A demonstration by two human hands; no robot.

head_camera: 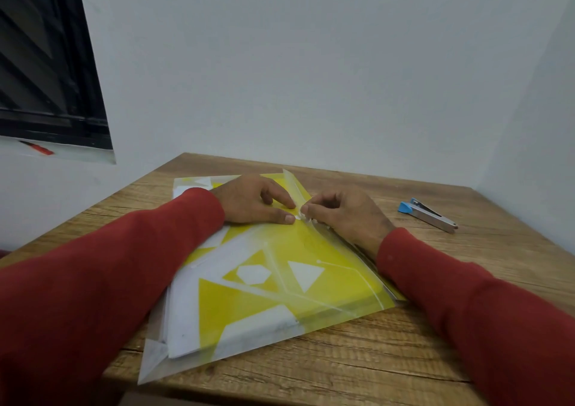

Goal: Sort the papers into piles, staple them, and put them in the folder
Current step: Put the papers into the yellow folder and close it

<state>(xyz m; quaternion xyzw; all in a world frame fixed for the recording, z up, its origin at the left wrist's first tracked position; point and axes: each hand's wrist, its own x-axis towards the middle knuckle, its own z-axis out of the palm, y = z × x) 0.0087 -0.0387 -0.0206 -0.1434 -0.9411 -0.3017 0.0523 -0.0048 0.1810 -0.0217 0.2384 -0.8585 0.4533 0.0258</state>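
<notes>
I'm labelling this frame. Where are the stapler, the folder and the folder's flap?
stapler [431,215], head view, on its metal body.
folder [311,284], head view, on its yellow front.
flap [294,184], head view, on the raised translucent strip.

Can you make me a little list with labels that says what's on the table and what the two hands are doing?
Table: wooden table, set in a corner of white walls
Folder: yellow and white folder lying flat, white papers showing inside it
Left hand: left hand rests on the folder, fingertips by the flap
Right hand: right hand pinches the flap at its clasp
Stapler: blue and silver stapler lies on the table to the right, nobody touching it
Window ledge: small red thing, too blurry to name
</notes>
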